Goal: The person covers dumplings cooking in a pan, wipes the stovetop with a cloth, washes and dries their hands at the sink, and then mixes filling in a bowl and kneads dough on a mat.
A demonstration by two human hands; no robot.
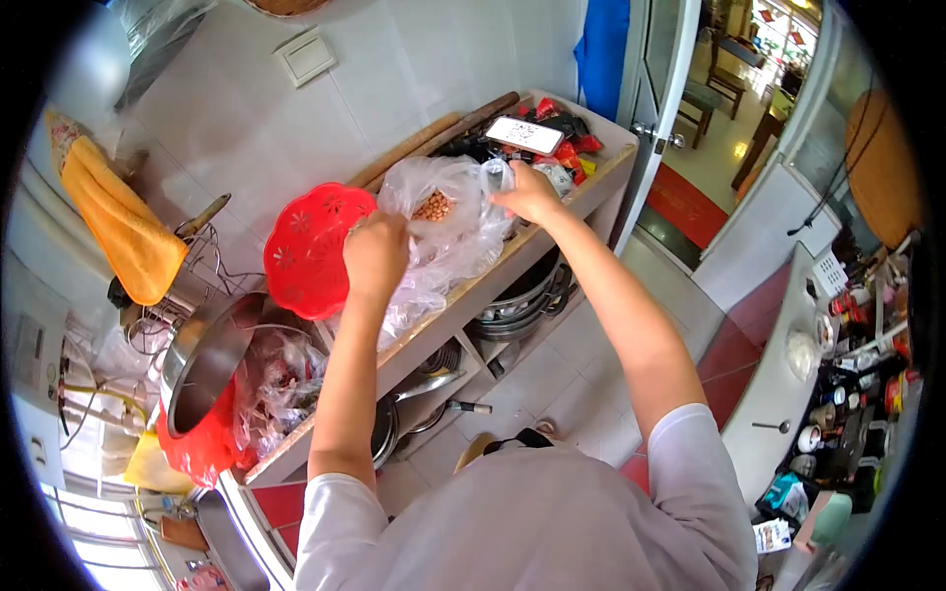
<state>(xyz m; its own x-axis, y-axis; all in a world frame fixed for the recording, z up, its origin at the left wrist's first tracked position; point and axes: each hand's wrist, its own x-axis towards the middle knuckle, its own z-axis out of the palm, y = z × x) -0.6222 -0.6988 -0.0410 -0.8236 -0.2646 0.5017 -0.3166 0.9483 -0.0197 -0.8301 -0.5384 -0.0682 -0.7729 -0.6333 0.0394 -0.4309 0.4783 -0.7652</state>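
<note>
A clear plastic bag (471, 241) lies on the shelf top with its mouth spread. Inside it shows a small heap of brown, nut-like pieces (434, 206), perhaps peanuts. My left hand (376, 254) is closed at the bag's left edge, its fingertips mostly turned away from view. On the opposite side, my right hand (532, 194) pinches the bag's rim near a loop of plastic. A red plastic basket (305, 258) with flower-shaped cutouts stands just left of my left hand, partly behind it.
Behind the bag lie wooden rolling pins (434, 141) and a white phone (525, 135). A metal pot (202, 364) and crumpled bags (281, 379) sit at left. Pans (517, 310) fill the lower shelf. A door (658, 89) stands open; a cluttered counter (778, 394) runs along the right.
</note>
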